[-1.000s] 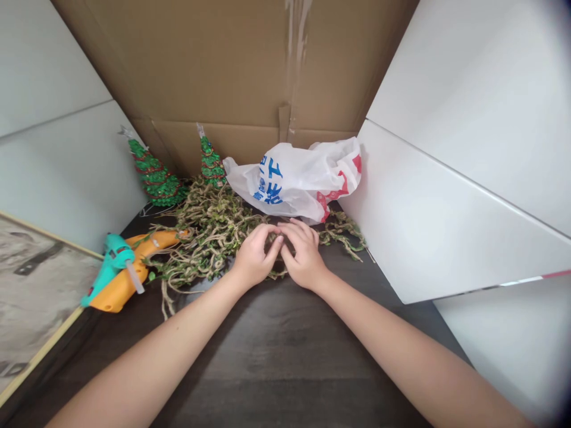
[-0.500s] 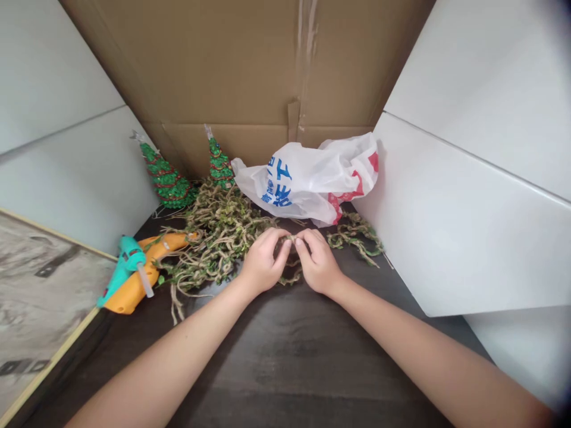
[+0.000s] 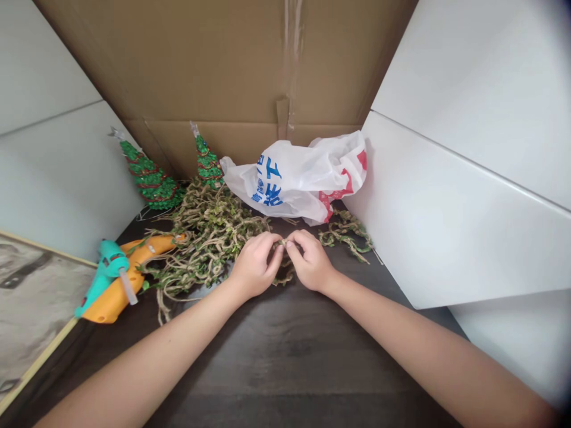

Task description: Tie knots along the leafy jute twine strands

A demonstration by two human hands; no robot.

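Note:
My left hand (image 3: 254, 266) and my right hand (image 3: 311, 261) meet at the middle of the view, their fingertips pinching a strand of jute twine vine (image 3: 282, 257) with small green leaves. That strand belongs to a tangled heap of the same vine (image 3: 209, 238), which lies against my left hand. Behind the heap stand two small green beaded cone trees (image 3: 149, 176) (image 3: 206, 164). To the left, a teal hot glue gun (image 3: 104, 270) rests on an orange plastic object (image 3: 116, 302).
A white plastic bag with blue and red print (image 3: 289, 178) sits behind my hands, against a cardboard sheet (image 3: 200, 59). White panels (image 3: 446, 208) rise on the right, and a framed picture (image 3: 35, 291) leans at the left. Below is a dark wood surface (image 3: 285, 362).
My fingers have closed from a loose cupped shape to a pinch on the vine strand. The whole view has shifted slightly as my head moved.

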